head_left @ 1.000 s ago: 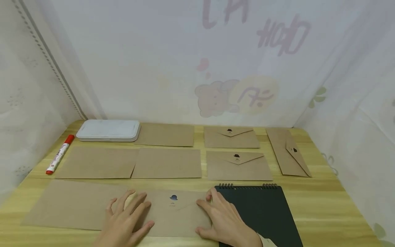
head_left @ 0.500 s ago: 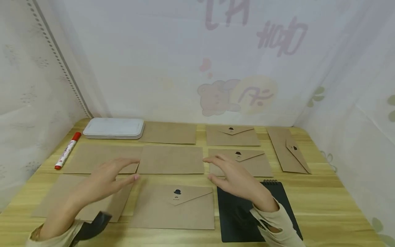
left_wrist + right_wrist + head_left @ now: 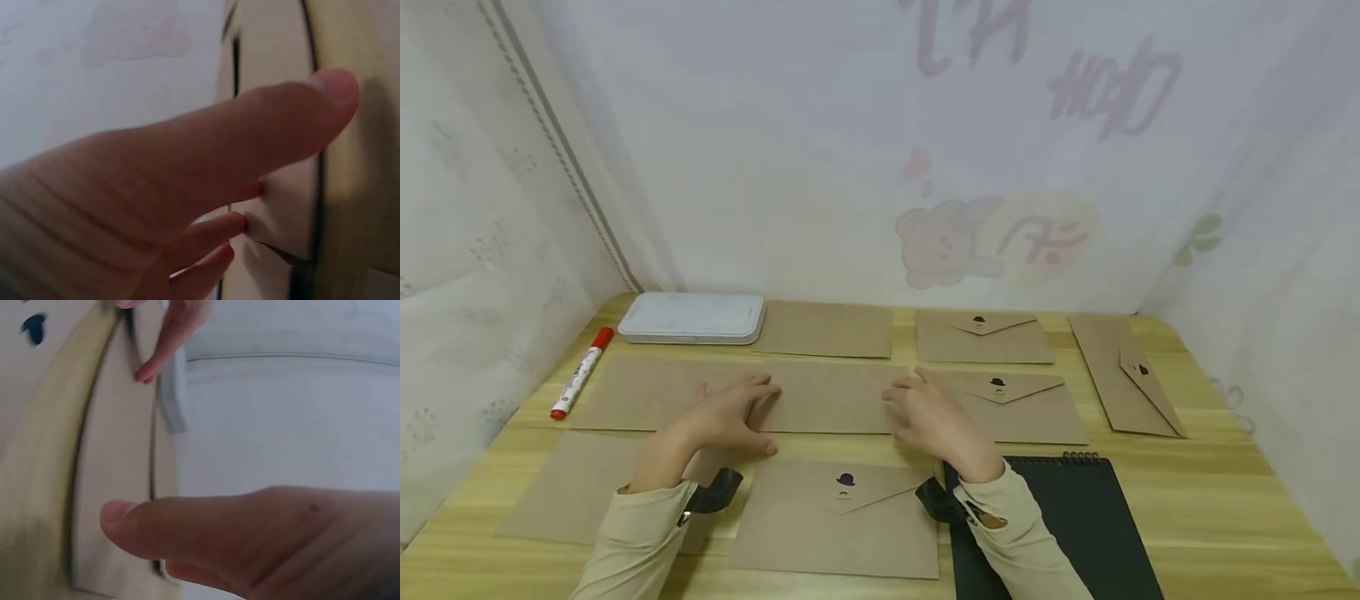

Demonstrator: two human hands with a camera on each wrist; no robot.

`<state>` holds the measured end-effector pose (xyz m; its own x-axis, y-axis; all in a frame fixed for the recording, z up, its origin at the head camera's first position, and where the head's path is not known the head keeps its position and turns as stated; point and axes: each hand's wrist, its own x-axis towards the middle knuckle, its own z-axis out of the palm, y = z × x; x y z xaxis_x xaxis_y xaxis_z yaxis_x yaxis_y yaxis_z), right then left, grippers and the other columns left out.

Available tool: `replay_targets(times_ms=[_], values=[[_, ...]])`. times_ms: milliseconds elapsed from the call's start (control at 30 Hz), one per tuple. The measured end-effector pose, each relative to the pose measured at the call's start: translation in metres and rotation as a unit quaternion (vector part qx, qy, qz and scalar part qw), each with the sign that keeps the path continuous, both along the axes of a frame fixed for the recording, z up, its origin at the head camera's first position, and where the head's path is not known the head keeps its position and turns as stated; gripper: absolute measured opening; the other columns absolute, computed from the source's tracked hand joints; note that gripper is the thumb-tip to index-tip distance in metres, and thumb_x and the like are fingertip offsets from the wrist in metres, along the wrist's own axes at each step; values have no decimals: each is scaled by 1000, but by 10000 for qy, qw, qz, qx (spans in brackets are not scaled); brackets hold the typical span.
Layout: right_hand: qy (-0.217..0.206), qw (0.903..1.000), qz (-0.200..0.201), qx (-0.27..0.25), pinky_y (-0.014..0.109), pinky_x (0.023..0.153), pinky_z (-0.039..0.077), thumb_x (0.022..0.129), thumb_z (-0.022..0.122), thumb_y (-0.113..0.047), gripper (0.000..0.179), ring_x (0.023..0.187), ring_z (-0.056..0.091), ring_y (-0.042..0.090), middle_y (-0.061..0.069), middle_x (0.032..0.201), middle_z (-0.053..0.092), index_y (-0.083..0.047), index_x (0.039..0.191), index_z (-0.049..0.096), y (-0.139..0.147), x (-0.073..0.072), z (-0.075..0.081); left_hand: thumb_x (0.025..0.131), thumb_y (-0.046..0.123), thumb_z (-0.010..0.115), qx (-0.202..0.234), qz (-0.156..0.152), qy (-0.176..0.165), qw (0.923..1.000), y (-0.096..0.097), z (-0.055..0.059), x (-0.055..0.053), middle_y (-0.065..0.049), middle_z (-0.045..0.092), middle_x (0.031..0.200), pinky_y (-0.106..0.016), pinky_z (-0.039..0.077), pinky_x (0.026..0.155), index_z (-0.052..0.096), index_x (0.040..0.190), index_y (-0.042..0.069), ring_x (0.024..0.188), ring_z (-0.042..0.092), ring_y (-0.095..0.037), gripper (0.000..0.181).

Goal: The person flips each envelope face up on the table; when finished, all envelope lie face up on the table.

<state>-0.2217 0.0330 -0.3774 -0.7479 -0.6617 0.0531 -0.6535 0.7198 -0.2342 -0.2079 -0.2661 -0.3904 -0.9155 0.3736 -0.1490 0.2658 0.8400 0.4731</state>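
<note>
A person's left hand (image 3: 718,421) reaches over the left end of a plain rectangular brown paper envelope (image 3: 838,396) lying flat in the middle of the yellowish wood-grained worktop (image 3: 1232,508). Its grip is released: the thumb extends toward the near edge, and the fingers spread by the seam with a second plain brown paper envelope (image 3: 643,392), which adjoins it on the left. The right hand (image 3: 936,421) is at the other end, its grip also released, with the thumb straight over the paper in the right wrist view; whether its fingertips press the paper is hard to tell.

Nearer the person lies a brown paper envelope printed with a dark bowler hat and moustache (image 3: 835,533), and left of it a blank brown paper envelope (image 3: 572,483), partly under the left forearm. A black wire-bound notebook (image 3: 1075,517) sits to the right, under the right sleeve. Behind the middle row, a flat white rectangular case (image 3: 692,317) stands beside another blank brown envelope (image 3: 827,329). A white marker with red ends (image 3: 582,372) lies at far left, near the worktop's edge
</note>
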Motion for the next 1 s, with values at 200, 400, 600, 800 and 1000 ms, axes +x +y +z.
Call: replay_targets(times_ms=[200, 400, 600, 800, 1000], values=[[80, 9999, -80, -20, 47, 106, 25, 72, 74, -5, 28, 115, 50, 36, 11, 105, 64, -2, 100, 68, 1, -4, -16, 66, 25, 83, -20, 37, 261, 9997, 0, -5, -4, -26, 38, 139, -77, 1, 88, 52, 128, -1, 119, 39, -50, 75], [-78, 9987, -432, -269, 57, 101, 27, 79, 72, -6, 24, 122, 40, 44, 10, 109, 65, -5, 102, 70, 2, -5, -24, 69, 24, 82, -29, 97, 615, 9981, 0, -11, -7, -25, 44, 134, -78, 5, 87, 57, 123, 1, 115, 44, -51, 64], [79, 9952, -160, -963, 44, 90, 44, 84, 61, 4, 16, 99, 60, 32, 10, 93, 69, -1, 94, 71, 7, -12, -25, 80, 32, 73, 84, 53, 611, 9981, -2, -9, -7, -25, 46, 133, -80, 1, 83, 58, 123, 2, 117, 43, -49, 54], [-62, 9926, -287, -1180, 31, 68, 49, 90, 55, 2, 14, 72, 57, 16, 8, 86, 67, 0, 97, 67, 9, -15, -25, 90, 39, 60, 258, 155, 385, 9988, -5, -5, -5, -21, 49, 132, -80, -4, 82, 60, 122, 5, 119, 42, -47, 47], [57, 9870, -443, -1546, 28, 59, 45, 93, 55, -3, 11, 62, 50, 11, 2, 76, 59, -1, 103, 51, 13, -17, -22, 95, 38, 51, 498, 401, 591, 9962, -6, -6, -11, -17, 59, 120, -78, -1, 85, 66, 113, 10, 115, 47, -45, 37]])
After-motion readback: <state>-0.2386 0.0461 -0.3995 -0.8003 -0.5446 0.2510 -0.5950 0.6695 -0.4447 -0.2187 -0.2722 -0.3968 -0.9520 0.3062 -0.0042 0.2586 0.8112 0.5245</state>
